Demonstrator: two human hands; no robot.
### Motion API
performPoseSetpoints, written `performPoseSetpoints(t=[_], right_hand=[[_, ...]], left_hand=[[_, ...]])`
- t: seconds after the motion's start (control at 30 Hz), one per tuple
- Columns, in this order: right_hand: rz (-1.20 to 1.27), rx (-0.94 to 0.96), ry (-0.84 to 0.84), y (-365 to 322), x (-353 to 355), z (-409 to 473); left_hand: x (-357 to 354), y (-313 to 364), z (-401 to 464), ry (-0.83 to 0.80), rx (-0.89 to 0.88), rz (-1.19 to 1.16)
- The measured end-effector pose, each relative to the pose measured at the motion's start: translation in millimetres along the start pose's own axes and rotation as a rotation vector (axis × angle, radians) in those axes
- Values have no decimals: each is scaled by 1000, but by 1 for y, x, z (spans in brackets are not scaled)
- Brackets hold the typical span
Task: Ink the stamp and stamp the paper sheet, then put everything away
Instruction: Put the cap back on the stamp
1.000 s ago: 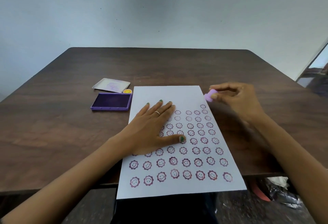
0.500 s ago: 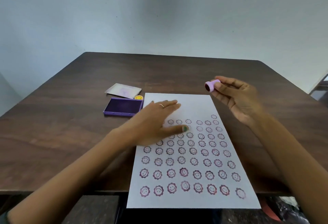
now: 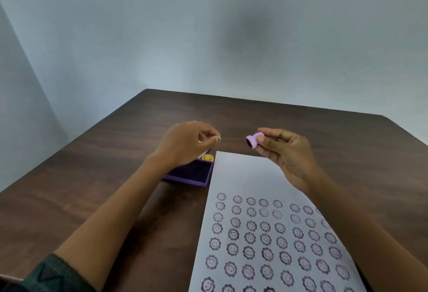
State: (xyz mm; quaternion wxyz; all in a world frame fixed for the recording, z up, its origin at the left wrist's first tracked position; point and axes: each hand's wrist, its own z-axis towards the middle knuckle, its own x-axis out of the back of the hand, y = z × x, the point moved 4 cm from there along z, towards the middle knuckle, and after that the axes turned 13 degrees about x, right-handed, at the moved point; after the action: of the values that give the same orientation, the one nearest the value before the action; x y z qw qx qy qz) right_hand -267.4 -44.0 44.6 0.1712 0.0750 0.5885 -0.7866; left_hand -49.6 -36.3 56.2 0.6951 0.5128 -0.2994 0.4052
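My right hand (image 3: pixel 287 155) is raised over the far end of the paper sheet (image 3: pixel 245 176) and holds the small lilac stamp (image 3: pixel 253 140) by its top, with the dark inked face turned left. My left hand (image 3: pixel 185 143) hovers above the open purple ink pad (image 3: pixel 196 174). Its fingers are loosely curled, with a gap to the thumb and nothing seen in them. The sheet carries several rows of purple smiley flower prints. A small yellow smiley cap (image 3: pixel 207 158) lies at the pad's far right corner. The pad's pale lid is almost wholly hidden behind my left hand.
The dark wooden table (image 3: pixel 347 152) runs back to a pale wall. The sheet's near end hangs over the table's front edge. My forearms cross the table on both sides of the sheet.
My left hand has lifted off the sheet and moved up over the ink pad. My right hand has stayed raised with the stamp. The camera has tilted upward.
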Motion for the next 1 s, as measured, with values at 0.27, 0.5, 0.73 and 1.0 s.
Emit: performPoseSetpoints(t=[0.27,0.5,0.73,1.0], right_hand=[[-8,20,21,0,12,-2],[-102,46,12,1,11,-7],[-144,59,29,-5,13,-7],[-176,56,28,-4,12,-9]], left_hand=[[-3,-5,-4,8,-63,120],[-6,5,-11,-107,-62,115],[-6,-3,-17,-343,8,296],[0,-12,-18,-382,62,309]])
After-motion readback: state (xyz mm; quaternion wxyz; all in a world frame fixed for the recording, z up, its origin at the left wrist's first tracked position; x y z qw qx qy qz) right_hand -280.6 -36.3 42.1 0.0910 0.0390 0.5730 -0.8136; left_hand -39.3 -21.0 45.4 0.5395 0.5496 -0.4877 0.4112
